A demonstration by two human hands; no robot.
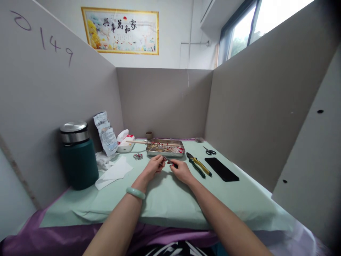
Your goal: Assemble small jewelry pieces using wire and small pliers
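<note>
Grey partition panels (162, 103) enclose the surface (174, 209) at left, centre and right of frame. Handwritten digits (54, 44) marked upper left. White wall (174, 32) behind carries a gold-bordered picture (121, 32), top centre-left. Dark-framed window (239, 39), upper right, shows bright daylight. Pale green cloth (253, 202) covers the surface; purple fabric (66, 234) visible along the lower edge.

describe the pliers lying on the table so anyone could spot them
On the pale green tablecloth, find the metal tray. The pliers lie nearer and to its right, between the right hand and a flat black slab. Green-and-yellow handles set them apart from the dark scissors.
</note>
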